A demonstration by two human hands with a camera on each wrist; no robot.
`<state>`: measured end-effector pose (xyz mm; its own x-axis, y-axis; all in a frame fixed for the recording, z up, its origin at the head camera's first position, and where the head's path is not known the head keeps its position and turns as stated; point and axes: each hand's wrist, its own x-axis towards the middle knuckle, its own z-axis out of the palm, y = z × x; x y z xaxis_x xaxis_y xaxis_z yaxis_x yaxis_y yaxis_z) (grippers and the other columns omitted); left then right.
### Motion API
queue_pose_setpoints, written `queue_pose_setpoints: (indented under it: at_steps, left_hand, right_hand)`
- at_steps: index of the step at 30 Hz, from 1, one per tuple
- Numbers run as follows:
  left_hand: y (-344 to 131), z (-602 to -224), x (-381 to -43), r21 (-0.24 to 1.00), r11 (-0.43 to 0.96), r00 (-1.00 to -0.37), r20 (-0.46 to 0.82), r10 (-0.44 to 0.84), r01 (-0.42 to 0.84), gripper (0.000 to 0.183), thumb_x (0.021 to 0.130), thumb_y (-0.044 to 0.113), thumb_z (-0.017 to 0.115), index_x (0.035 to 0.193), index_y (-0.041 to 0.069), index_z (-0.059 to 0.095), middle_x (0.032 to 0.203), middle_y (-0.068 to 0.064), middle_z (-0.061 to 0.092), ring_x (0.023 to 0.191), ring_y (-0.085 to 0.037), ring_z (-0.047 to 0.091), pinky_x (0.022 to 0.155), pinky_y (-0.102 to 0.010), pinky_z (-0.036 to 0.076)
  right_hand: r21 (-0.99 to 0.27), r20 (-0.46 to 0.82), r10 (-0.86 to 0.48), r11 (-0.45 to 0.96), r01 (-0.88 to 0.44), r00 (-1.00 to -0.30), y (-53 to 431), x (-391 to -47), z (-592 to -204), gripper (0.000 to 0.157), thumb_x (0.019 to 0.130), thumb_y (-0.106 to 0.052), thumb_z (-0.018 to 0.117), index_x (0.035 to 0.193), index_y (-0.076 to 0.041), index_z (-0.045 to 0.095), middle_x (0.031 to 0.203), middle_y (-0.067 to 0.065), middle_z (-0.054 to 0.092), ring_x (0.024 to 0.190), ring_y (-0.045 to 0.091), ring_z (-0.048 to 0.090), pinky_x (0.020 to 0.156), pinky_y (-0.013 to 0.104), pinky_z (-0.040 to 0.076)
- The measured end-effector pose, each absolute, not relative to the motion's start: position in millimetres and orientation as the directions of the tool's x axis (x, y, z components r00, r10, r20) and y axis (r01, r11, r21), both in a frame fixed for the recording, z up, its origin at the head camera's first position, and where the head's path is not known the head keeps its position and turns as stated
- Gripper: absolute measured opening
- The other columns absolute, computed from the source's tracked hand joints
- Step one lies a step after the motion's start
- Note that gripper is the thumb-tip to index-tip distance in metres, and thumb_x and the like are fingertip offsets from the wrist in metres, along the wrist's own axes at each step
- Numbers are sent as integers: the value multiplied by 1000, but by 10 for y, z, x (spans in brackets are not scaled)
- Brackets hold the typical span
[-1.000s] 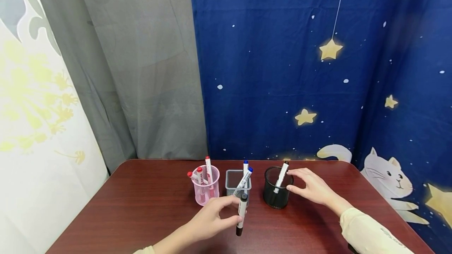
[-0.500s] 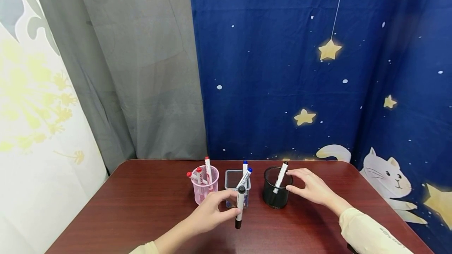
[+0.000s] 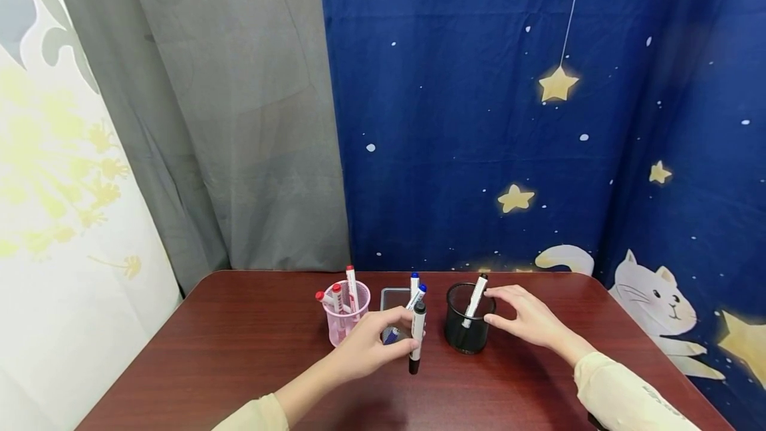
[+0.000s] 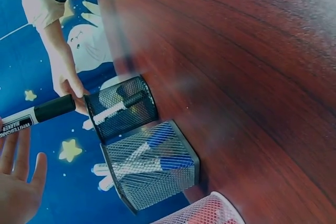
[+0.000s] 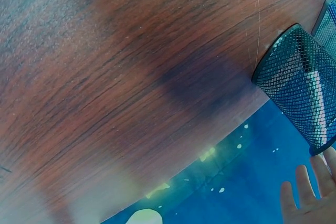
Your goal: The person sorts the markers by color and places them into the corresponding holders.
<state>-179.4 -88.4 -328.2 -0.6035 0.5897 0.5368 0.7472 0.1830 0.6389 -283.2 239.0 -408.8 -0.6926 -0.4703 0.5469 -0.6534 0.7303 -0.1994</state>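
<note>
My left hand (image 3: 371, 344) pinches a whiteboard marker (image 3: 417, 341) between thumb and fingers. Black at both ends, it stands nearly upright in the head view, in front of the square grey mesh pen holder (image 3: 391, 290), above the table. That holder, partly hidden by my left hand, contains blue-capped markers (image 4: 176, 162). To its right stands a round black mesh pen holder (image 3: 467, 339), with one black-ended marker (image 3: 477, 296) leaning inside. My right hand (image 3: 529, 318) is at this holder's right side, its spread fingers (image 5: 303, 184) right at the rim.
A round pink mesh pen holder (image 3: 337, 332) with red-capped markers (image 3: 351, 285) stands on the left of the row. All three holders stand on a dark red wooden table (image 3: 239, 331). Behind its far edge hang a grey curtain (image 3: 269, 151) and a blue starry curtain (image 3: 455, 138).
My left hand has risen and moved slightly to the right with the marker, across the front of the square holder. My right hand has stayed at the black holder.
</note>
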Motion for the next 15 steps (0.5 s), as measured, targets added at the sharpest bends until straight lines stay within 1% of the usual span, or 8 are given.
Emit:
queue_pose_setpoints:
  at_steps: [9,15]
  left_hand:
    - [-835,-3240,-1843,681,197,-648,506,569,705,16,82,2,65,98,-1,61,86,-9,66,83,-8,60,79,-27,46]
    - [-799,-3226,-1881,702,203,-669,489,559,683,15,82,1,64,97,2,62,87,-7,65,83,-9,60,80,-30,47]
  right_hand:
    - [-202,543,-473,728,-655,-694,2389,-2840,-4082,45,79,-38,69,113,-9,62,111,3,60,105,21,52,85,44,43]
    - [-198,545,-474,729,-655,-692,2389,-2840,-4082,45,79,-37,70,113,-9,63,111,3,60,105,21,52,85,44,43]
